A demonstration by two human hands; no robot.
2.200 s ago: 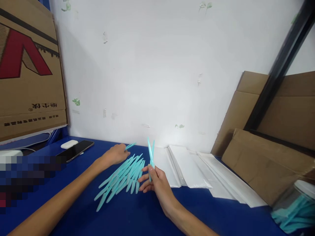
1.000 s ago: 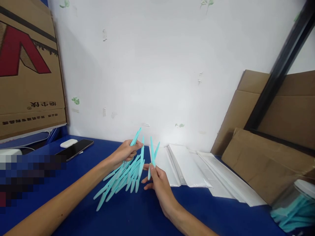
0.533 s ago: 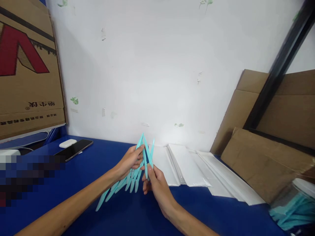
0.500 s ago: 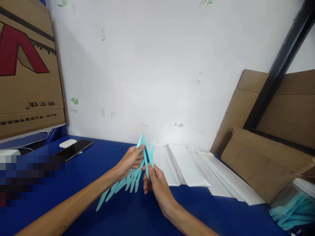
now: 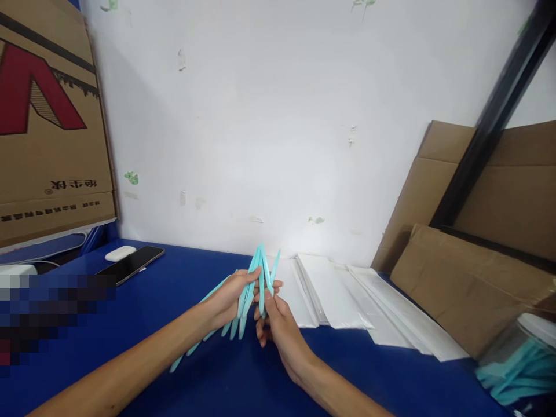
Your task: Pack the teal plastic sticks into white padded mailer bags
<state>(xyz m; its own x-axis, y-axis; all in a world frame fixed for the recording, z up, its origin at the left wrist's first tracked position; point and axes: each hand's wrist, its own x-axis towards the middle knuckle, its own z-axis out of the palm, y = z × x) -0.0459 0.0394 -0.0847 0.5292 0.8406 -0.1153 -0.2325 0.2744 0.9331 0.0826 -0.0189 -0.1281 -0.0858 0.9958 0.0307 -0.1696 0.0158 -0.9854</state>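
A small bunch of thin teal plastic sticks (image 5: 262, 271) stands upright between both hands, above a fan of more teal sticks (image 5: 207, 339) lying on the blue table (image 5: 204, 382). My right hand (image 5: 274, 319) pinches the bunch low down with thumb and fingers. My left hand (image 5: 232, 294) is curled against the bunch from the left, fingers on the sticks, and covers much of the fan beneath it.
White flat bags (image 5: 347, 301) lie spread to the right of the hands. Brown cardboard (image 5: 469, 278) leans at the right, and a clear tub of teal sticks (image 5: 516, 362) sits at the right edge. A phone (image 5: 132, 264), a white case (image 5: 121, 253) and a large carton (image 5: 47, 133) are at left.
My left hand lifted a stick from the fan and brought it across to the bunch in my right hand; both hands have closed together on it.
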